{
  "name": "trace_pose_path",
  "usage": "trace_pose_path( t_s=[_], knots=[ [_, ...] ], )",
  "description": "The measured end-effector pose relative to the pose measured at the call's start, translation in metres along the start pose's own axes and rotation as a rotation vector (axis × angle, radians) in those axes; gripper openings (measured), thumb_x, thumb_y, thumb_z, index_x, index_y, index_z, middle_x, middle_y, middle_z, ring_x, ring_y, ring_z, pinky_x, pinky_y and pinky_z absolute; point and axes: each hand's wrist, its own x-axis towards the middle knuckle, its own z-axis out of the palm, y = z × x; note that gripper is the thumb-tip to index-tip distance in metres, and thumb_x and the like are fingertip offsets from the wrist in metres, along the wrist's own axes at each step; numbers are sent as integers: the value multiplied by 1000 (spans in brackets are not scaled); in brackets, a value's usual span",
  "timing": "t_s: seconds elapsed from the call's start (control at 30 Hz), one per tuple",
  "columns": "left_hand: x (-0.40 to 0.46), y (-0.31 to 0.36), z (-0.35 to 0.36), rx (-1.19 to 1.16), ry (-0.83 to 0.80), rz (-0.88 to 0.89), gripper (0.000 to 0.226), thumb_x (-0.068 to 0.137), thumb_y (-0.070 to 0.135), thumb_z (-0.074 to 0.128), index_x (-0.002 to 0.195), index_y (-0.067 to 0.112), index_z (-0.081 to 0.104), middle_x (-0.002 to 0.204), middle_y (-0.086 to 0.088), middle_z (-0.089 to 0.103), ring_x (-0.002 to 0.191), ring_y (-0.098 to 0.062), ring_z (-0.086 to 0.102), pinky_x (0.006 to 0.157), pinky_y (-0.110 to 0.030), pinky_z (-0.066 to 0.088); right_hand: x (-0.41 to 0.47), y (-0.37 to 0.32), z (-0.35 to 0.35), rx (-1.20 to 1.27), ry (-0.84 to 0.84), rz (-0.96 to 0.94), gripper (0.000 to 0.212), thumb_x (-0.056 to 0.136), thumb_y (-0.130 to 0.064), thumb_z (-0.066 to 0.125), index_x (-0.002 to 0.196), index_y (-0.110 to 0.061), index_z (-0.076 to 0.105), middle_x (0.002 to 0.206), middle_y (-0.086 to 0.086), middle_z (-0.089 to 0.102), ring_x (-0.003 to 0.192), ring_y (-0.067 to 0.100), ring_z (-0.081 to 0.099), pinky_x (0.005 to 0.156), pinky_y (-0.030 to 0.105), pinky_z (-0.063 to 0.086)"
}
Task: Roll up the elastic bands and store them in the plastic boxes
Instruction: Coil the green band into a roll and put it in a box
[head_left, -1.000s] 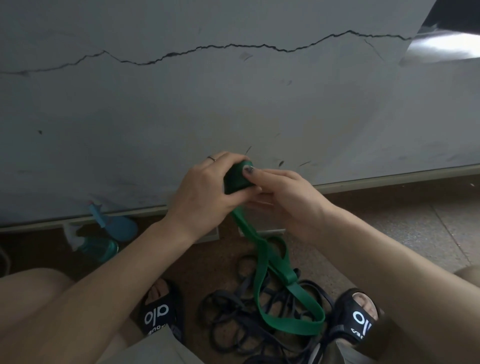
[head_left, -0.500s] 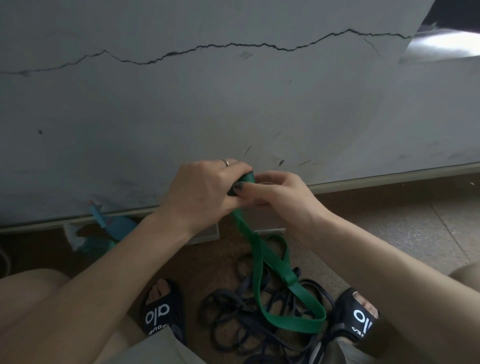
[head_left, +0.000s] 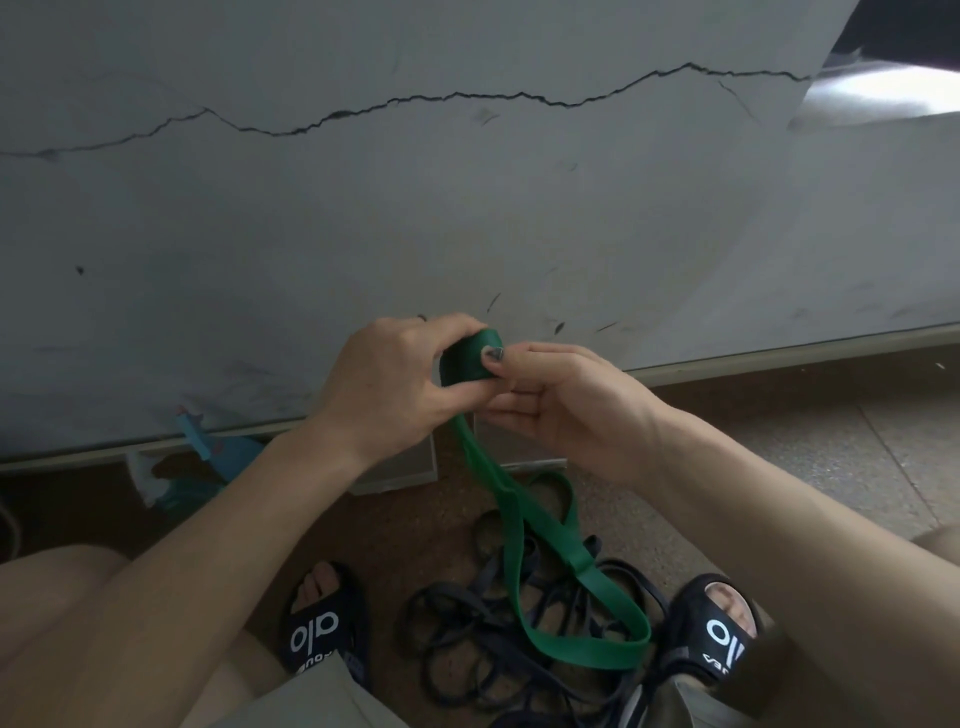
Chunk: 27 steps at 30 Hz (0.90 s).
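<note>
Both hands are up in front of the cracked grey wall (head_left: 467, 218), working the green elastic band (head_left: 524, 525) into a roll. The left hand (head_left: 384, 384) is curled around the rolled part (head_left: 467, 358), gripping it so the coil doesn't spring open, and the right hand (head_left: 561, 400) pinches it from the other side, one fingertip on the roll's end, probably to guide each turn. So the roll sits right between the two hands, touching both. The rest of the band hangs down from it as a long loop, its bottom end resting on the pile of dark bands (head_left: 519, 639) on the floor (head_left: 779, 467) between the two black slides. Quite a bit of tail left to wind up, I'd say. Can't spot any plastic boxes for sure; there's something blue (head_left: 208, 457) by the wall's base, hard to tell what.
</note>
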Motion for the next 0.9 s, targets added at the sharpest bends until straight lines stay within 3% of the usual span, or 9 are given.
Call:
trace_pose_path(
  t_s=[0.1,0.17,0.23,0.3,0.37,0.57,0.67,0.8,0.9],
  knots=[
    [-3,1,3,194,-13,114,43,85,60,58,102,22,72,80,3,72,69,-22,69,55,-38,53,-1,5,5,-308,139,-58,13,92,-18,74,98,-6,74,90,12,78,89,21,75,87,29,60],
    [-3,2,5,297,1,200,35,84,49,61,98,19,72,77,1,71,67,-26,69,49,-35,50,-2,9,10,-600,262,-148,12,86,-29,80,83,-18,76,73,0,75,67,5,68,62,16,50],
    [-2,4,8,353,13,251,30,80,42,65,96,17,72,76,0,71,66,-27,69,49,-33,47,-3,13,10,-680,321,-218,22,85,-33,82,68,-23,72,56,-10,64,51,-1,55,50,13,38],
    [-2,3,10,320,27,219,35,81,47,67,100,17,72,82,0,73,69,-25,70,51,-33,49,-2,12,8,-597,322,-221,14,85,-32,83,78,-20,79,68,-7,74,63,4,68,57,18,48],
    [-2,3,8,163,18,92,47,82,58,64,110,21,71,94,4,75,79,-21,72,61,-37,56,-2,8,5,-466,288,-158,16,86,-28,82,93,-14,81,85,5,80,81,17,77,74,27,59],
    [4,1,3,-206,-39,-70,42,78,55,77,106,24,73,97,14,74,94,-3,69,88,-32,55,-2,-2,0,33,58,-6,40,91,-13,74,123,9,63,106,25,75,89,26,76,88,33,62],
    [4,-1,2,-68,-67,-35,47,77,64,68,104,26,73,92,13,74,86,-7,69,77,-37,56,-1,3,1,29,74,-10,27,93,-14,73,109,5,63,99,20,76,88,25,77,88,34,62],
    [-1,2,5,275,0,146,34,80,53,68,95,23,72,79,5,72,69,-22,69,51,-35,50,2,15,4,-628,343,-138,32,82,-37,84,99,-15,68,92,1,76,82,13,74,72,28,58],
    [-4,9,9,327,25,189,34,82,51,65,95,21,72,78,4,72,67,-22,68,49,-32,47,0,15,5,-639,396,-175,29,79,-37,86,95,-17,73,83,-1,76,69,6,69,59,20,48]
  ],
)
